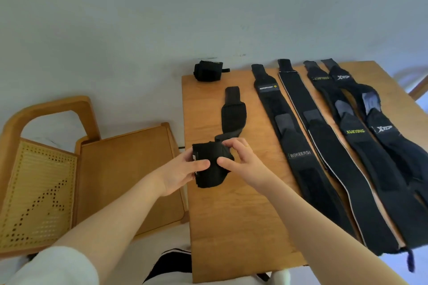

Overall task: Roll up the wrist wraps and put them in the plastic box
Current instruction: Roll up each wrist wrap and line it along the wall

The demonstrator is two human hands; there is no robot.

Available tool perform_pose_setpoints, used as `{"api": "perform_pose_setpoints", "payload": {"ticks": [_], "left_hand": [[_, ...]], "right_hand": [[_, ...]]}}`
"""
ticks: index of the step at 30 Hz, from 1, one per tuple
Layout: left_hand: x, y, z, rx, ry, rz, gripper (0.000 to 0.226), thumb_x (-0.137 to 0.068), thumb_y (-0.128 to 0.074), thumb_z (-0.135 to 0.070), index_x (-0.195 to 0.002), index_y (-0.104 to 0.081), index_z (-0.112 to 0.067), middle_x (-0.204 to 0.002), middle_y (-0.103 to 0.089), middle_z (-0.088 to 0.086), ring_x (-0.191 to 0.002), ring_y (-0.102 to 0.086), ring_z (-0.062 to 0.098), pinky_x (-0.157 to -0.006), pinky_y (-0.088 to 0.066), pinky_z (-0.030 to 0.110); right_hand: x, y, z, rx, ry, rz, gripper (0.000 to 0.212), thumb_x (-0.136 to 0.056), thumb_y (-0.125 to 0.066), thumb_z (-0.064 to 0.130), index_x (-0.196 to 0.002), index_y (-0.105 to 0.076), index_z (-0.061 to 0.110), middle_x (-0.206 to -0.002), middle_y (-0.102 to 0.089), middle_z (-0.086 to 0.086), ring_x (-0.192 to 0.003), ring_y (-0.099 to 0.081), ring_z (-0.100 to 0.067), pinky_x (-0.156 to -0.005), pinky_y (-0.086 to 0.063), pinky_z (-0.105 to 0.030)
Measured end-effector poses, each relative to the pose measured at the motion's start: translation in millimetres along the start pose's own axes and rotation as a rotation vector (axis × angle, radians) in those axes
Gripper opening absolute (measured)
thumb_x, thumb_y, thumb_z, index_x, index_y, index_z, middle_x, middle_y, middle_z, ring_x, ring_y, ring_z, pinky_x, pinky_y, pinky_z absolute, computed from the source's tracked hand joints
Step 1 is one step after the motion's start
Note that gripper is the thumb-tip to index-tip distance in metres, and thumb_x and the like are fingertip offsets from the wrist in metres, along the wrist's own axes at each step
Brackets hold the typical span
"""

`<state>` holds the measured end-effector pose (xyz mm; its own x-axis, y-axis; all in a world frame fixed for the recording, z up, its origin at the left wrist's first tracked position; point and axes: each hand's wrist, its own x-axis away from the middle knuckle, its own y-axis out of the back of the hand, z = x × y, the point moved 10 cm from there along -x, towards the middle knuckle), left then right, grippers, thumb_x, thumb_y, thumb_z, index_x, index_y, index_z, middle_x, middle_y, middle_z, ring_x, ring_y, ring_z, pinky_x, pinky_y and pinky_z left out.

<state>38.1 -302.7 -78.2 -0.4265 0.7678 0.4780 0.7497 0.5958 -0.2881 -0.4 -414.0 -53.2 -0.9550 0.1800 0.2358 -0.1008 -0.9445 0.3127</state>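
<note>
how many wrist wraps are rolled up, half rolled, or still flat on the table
Rolled wrist wrap: 1
Half-rolled wrist wrap, held by left hand and right hand: 1
Flat wrist wraps, laid out at the right: 4
Total: 6

Wrap between the fingers [209, 164]: black, white lettering
Rolled wrap [207, 72]: black
Flat wraps [347, 146]: black, grey patches, yellow-green and white logos
Table [231, 227]: orange-brown wood
Chair [39, 192]: tan, dotted perforations
</note>
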Motion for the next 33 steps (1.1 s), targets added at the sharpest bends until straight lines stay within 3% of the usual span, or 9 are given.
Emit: {"api": "perform_pose_setpoints", "payload": {"ticks": [4, 9, 13, 17, 21, 23, 26, 30, 33], "left_hand": [[4, 4, -10, -0.088, 0.003, 0.048, 0.045, -0.083, -0.065, -0.020, -0.124, -0.050, -0.027, -0.121, -0.064, -0.001, -0.110, -0.062, 0.014, -0.085, -0.052, 0.023], [13, 13, -23, -0.133, -0.041, 0.048, 0.041, -0.082, -0.061, -0.015, -0.120, -0.052, -0.027, -0.117, -0.065, -0.003, -0.104, -0.065, 0.011, -0.080, -0.053, 0.021], [21, 10, -31, -0.217, -0.044, 0.114, 0.042, -0.084, -0.062, -0.008, -0.121, -0.053, -0.025, -0.113, -0.066, -0.002, -0.103, -0.065, 0.013, -0.082, -0.053, 0.024], [27, 8, -46, -0.415, -0.063, 0.156, 0.042, -0.081, -0.068, -0.010, -0.117, -0.056, -0.028, -0.111, -0.067, -0.005, -0.102, -0.064, 0.008, -0.087, -0.051, 0.025], [28, 8, -55, -0.396, -0.101, 0.107, 0.048, -0.080, -0.070, -0.012, -0.121, -0.052, -0.028, -0.109, -0.066, -0.005, -0.097, -0.065, 0.006, -0.084, -0.053, 0.026], [29, 14, -53, -0.397, -0.100, 0.086, 0.050, -0.078, -0.072, -0.019, -0.123, -0.052, -0.028, -0.113, -0.065, -0.002, -0.102, -0.064, 0.010, -0.092, -0.052, 0.032], [31, 18, -43, -0.415, -0.071, 0.109, 0.049, -0.078, -0.071, -0.023, -0.124, -0.053, -0.026, -0.116, -0.065, 0.001, -0.108, -0.062, 0.015, -0.099, -0.047, 0.037], [33, 11, -50, -0.214, -0.092, 0.152, 0.043, -0.082, -0.062, -0.015, -0.124, -0.053, -0.022, -0.115, -0.067, 0.003, -0.106, -0.064, 0.020, -0.089, -0.053, 0.033], [36, 1, -59, -0.262, -0.095, 0.226, 0.045, -0.082, -0.070, -0.016, -0.123, -0.054, -0.026, -0.115, -0.066, 0.002, -0.106, -0.064, 0.022, -0.088, -0.054, 0.034]], "right_hand": [[5, -6, 15, -0.130, -0.063, 0.104, 0.013, -0.086, -0.067, 0.015, -0.082, -0.055, 0.011, -0.084, -0.057, 0.003, -0.078, -0.057, -0.009, -0.069, -0.048, -0.018], [16, 0, 25, -0.001, -0.065, 0.106, 0.011, -0.087, -0.065, 0.012, -0.081, -0.060, 0.019, -0.078, -0.063, 0.003, -0.075, -0.063, -0.013, -0.075, -0.054, -0.030], [19, 7, 27, 0.122, -0.101, -0.059, 0.013, -0.083, -0.070, 0.018, -0.076, -0.060, 0.023, -0.083, -0.064, 0.002, -0.080, -0.061, -0.014, -0.079, -0.051, -0.032], [24, 13, 65, 0.677, 0.033, -0.327, 0.021, -0.085, -0.068, 0.024, -0.081, -0.047, 0.027, -0.090, -0.054, 0.007, -0.086, -0.049, -0.014, -0.073, -0.039, -0.025], [36, 31, 68, 0.404, -0.023, -0.486, 0.011, -0.093, -0.057, 0.017, -0.097, -0.048, 0.022, -0.082, -0.052, 0.011, -0.075, -0.054, -0.006, -0.057, -0.035, -0.012], [43, 34, 75, 0.301, 0.039, -0.463, 0.013, -0.094, -0.055, 0.016, -0.105, -0.055, 0.021, -0.098, -0.056, 0.009, -0.090, -0.055, -0.003, -0.065, -0.040, -0.008], [48, 5, 87, 0.262, 0.112, -0.151, 0.026, -0.091, -0.059, 0.020, -0.117, -0.056, 0.025, -0.112, -0.058, 0.013, -0.103, -0.053, 0.005, -0.083, -0.040, -0.006], [46, -7, 84, 0.323, 0.097, -0.108, 0.061, -0.084, -0.069, 0.025, -0.138, -0.039, 0.025, -0.135, -0.041, 0.010, -0.124, -0.040, -0.005, -0.106, -0.035, -0.025], [43, -16, 89, 0.365, 0.123, -0.059, 0.076, -0.081, -0.072, 0.025, -0.144, -0.031, 0.026, -0.146, -0.033, 0.007, -0.132, -0.034, -0.011, -0.112, -0.030, -0.034]]}}
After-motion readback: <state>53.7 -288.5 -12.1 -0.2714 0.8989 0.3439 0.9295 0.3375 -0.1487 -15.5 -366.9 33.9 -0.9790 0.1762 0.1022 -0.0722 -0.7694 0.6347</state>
